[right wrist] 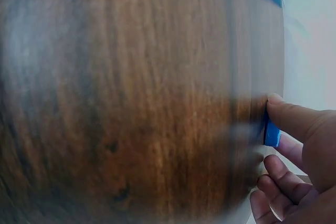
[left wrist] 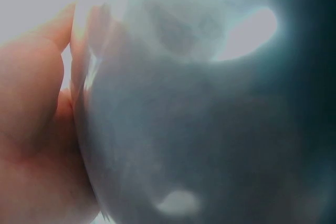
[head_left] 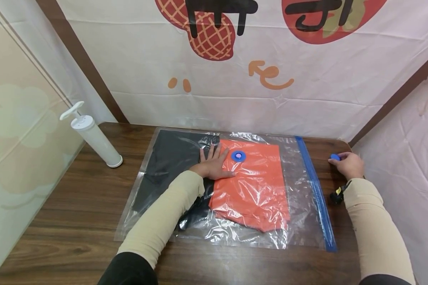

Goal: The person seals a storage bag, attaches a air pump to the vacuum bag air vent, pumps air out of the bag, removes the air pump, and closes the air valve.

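Note:
A clear vacuum storage bag (head_left: pixel 301 213) lies flat on the table, with folded black cloth (head_left: pixel 171 166) and folded orange cloth (head_left: pixel 249 194) inside. On top of the orange part sits a round blue valve (head_left: pixel 238 156) with a pale centre, its cap off. My left hand (head_left: pixel 212 165) rests spread on the bag where black meets orange, just left of the valve; its wrist view is filled by blurred, shiny plastic. At the table's far right my right hand (head_left: pixel 350 165) pinches a small blue cap (right wrist: pixel 272 134) between thumb and finger, close over the wood.
A white hand pump (head_left: pixel 98 138) with a T-handle stands at the left of the wooden table (head_left: pixel 64 221). The bag's blue zip edge (head_left: pixel 315 190) runs along its right side. Printed cloth walls (head_left: pixel 214 107) enclose the table at the back and sides.

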The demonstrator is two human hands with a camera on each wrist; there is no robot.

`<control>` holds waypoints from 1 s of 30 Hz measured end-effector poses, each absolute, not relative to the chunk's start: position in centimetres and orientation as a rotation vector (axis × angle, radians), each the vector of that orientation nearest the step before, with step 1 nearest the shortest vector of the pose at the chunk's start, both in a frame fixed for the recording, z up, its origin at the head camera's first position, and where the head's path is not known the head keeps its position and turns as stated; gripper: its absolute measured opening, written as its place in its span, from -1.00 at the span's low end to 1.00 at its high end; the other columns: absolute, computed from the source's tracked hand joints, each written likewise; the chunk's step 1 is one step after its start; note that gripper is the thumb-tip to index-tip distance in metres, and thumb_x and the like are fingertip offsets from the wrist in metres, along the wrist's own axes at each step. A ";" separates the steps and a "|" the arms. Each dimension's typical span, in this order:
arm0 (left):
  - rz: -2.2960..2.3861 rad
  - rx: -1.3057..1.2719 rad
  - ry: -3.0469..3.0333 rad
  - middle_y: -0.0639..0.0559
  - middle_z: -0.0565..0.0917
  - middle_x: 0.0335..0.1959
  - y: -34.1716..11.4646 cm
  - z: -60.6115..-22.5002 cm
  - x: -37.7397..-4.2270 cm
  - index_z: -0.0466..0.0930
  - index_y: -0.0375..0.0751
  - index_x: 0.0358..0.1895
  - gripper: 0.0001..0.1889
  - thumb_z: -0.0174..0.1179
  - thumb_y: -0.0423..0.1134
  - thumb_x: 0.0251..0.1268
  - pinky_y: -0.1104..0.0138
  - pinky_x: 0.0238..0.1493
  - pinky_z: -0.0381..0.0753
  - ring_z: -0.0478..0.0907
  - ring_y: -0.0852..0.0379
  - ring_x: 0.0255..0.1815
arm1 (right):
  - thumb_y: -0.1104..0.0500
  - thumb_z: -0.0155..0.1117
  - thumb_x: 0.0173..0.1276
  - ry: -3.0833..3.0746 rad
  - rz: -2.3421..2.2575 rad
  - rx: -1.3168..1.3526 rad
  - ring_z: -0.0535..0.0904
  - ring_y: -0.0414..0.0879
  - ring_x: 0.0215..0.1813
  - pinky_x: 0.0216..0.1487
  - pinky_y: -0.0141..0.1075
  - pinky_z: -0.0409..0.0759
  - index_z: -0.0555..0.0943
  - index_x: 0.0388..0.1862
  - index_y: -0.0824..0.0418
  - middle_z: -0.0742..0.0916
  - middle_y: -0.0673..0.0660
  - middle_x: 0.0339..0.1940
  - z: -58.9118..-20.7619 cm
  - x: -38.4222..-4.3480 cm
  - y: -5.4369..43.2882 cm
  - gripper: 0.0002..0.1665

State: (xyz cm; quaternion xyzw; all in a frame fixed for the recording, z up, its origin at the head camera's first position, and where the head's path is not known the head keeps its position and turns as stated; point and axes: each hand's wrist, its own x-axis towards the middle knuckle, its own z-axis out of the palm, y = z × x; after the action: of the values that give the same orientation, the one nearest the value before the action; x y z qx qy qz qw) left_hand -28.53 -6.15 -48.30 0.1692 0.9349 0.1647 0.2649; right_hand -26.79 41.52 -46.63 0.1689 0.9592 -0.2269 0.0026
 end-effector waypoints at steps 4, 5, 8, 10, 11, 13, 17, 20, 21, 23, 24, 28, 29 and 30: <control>0.439 0.458 2.533 0.03 -0.63 0.63 -6.1 -48.2 -28.3 -0.47 0.17 0.66 0.10 0.07 0.43 0.34 -0.20 0.33 -0.89 -0.81 -0.08 0.56 | -0.04 0.32 0.44 3.025 -0.699 0.529 0.39 0.51 0.22 0.26 0.25 0.36 0.36 0.29 0.58 0.53 0.60 0.19 -46.7 -26.8 41.5 -0.21; 0.436 0.461 2.536 0.02 -0.63 0.63 -6.1 -48.2 -28.2 -0.47 0.16 0.66 0.09 0.06 0.43 0.35 -0.19 0.34 -0.88 -0.81 -0.08 0.57 | -0.05 0.32 0.44 3.031 -0.698 0.525 0.37 0.52 0.24 0.27 0.26 0.35 0.32 0.33 0.58 0.51 0.61 0.20 -46.6 -26.8 41.4 -0.18; 0.436 0.475 2.543 -0.01 -0.60 0.64 -6.2 -47.8 -27.9 -0.44 0.12 0.67 0.08 0.04 0.42 0.36 -0.21 0.37 -0.84 -0.78 -0.10 0.58 | -0.02 0.30 0.45 3.086 -0.716 0.492 0.38 0.52 0.24 0.26 0.27 0.36 0.28 0.36 0.59 0.51 0.62 0.19 -46.1 -26.8 40.6 -0.17; 0.439 0.482 2.543 -0.03 -0.59 0.64 -6.3 -47.5 -27.7 -0.43 0.10 0.67 0.08 0.04 0.42 0.37 -0.22 0.37 -0.83 -0.76 -0.11 0.59 | 0.01 0.26 0.47 3.138 -0.747 0.427 0.46 0.48 0.18 0.20 0.26 0.41 0.36 0.32 0.56 0.57 0.59 0.14 -45.7 -26.9 39.7 -0.27; 0.437 0.482 2.539 -0.02 -0.60 0.64 -6.3 -47.4 -27.7 -0.43 0.10 0.67 0.07 0.04 0.42 0.37 -0.22 0.37 -0.83 -0.77 -0.10 0.58 | 0.04 0.24 0.48 3.164 -0.769 0.380 0.50 0.45 0.13 0.15 0.24 0.44 0.42 0.28 0.54 0.61 0.56 0.09 -45.3 -26.9 39.1 -0.34; 0.440 0.481 2.535 -0.01 -0.61 0.64 -6.3 -47.5 -27.9 -0.43 0.11 0.67 0.08 0.05 0.42 0.37 -0.21 0.36 -0.84 -0.79 -0.09 0.58 | 0.10 0.21 0.48 3.206 -0.810 0.255 0.59 0.38 0.01 0.04 0.20 0.50 0.55 0.17 0.48 0.68 0.50 -0.01 -44.7 -27.1 37.7 -0.50; 0.444 0.469 2.532 0.04 -0.65 0.62 -6.3 -47.8 -28.3 -0.45 0.15 0.66 0.08 0.08 0.40 0.36 -0.19 0.33 -0.90 -0.83 -0.06 0.55 | 0.17 0.21 0.46 3.174 -0.854 -0.053 0.64 0.28 -0.10 -0.07 0.12 0.55 0.65 0.03 0.42 0.73 0.42 -0.12 -43.2 -27.3 34.1 -0.66; 0.447 0.461 2.532 0.06 -0.67 0.61 -6.2 -48.0 -28.6 -0.47 0.18 0.66 0.09 0.08 0.41 0.35 -0.19 0.31 -0.91 -0.85 -0.05 0.54 | 0.16 0.24 0.47 3.046 -0.785 -0.262 0.64 0.28 -0.04 -0.04 0.13 0.57 0.62 0.12 0.44 0.71 0.43 -0.06 -42.2 -27.3 31.2 -0.60; 0.448 0.457 2.530 0.06 -0.67 0.61 -6.3 -48.0 -28.7 -0.47 0.18 0.65 0.09 0.09 0.41 0.35 -0.19 0.31 -0.91 -0.85 -0.06 0.54 | 0.15 0.25 0.47 2.995 -0.751 -0.319 0.63 0.29 0.00 -0.01 0.14 0.57 0.59 0.16 0.46 0.70 0.45 -0.01 -42.0 -27.2 30.1 -0.55; 0.451 0.451 2.526 0.07 -0.67 0.61 -6.3 -48.1 -28.7 -0.48 0.19 0.65 0.10 0.09 0.42 0.34 -0.20 0.31 -0.91 -0.85 -0.05 0.54 | 0.13 0.28 0.47 2.904 -0.690 -0.427 0.60 0.36 0.10 0.08 0.20 0.55 0.52 0.24 0.52 0.65 0.50 0.08 -41.7 -26.9 28.1 -0.45; 0.453 0.451 2.524 0.06 -0.67 0.61 -6.3 -48.2 -28.7 -0.48 0.18 0.65 0.10 0.09 0.42 0.34 -0.20 0.31 -0.91 -0.85 -0.06 0.54 | 0.12 0.30 0.46 2.872 -0.652 -0.478 0.57 0.39 0.15 0.14 0.22 0.52 0.48 0.27 0.55 0.63 0.53 0.12 -41.6 -26.7 27.1 -0.40; 0.465 0.462 2.525 0.03 -0.64 0.63 -6.3 -48.4 -28.7 -0.44 0.15 0.66 0.10 0.11 0.40 0.34 -0.20 0.31 -0.91 -0.83 -0.08 0.55 | 0.01 0.41 0.38 2.753 -0.521 -0.617 0.33 0.51 0.40 0.35 0.30 0.33 0.27 0.43 0.61 0.42 0.63 0.36 -41.9 -25.2 23.5 -0.08; 0.466 0.466 2.526 0.03 -0.63 0.63 -6.3 -48.4 -28.7 -0.43 0.14 0.67 0.10 0.11 0.40 0.34 -0.20 0.31 -0.91 -0.83 -0.08 0.55 | -0.03 0.44 0.35 2.717 -0.493 -0.633 0.24 0.51 0.46 0.40 0.30 0.27 0.20 0.47 0.60 0.34 0.62 0.43 -42.1 -24.8 22.8 0.02; 0.467 0.468 2.526 0.02 -0.63 0.63 -6.3 -48.5 -28.7 -0.43 0.14 0.67 0.09 0.11 0.40 0.35 -0.20 0.31 -0.91 -0.83 -0.08 0.55 | -0.09 0.47 0.31 2.683 -0.464 -0.644 0.13 0.50 0.52 0.45 0.30 0.20 0.14 0.52 0.57 0.25 0.61 0.49 -42.2 -24.4 22.1 0.13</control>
State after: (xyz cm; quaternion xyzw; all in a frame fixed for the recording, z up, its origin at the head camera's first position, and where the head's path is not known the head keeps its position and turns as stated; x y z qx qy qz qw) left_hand -28.68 -6.26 -48.46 0.1730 0.9336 0.1726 0.2622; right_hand -24.41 22.11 -42.24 -0.2266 0.9449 -0.1633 0.1710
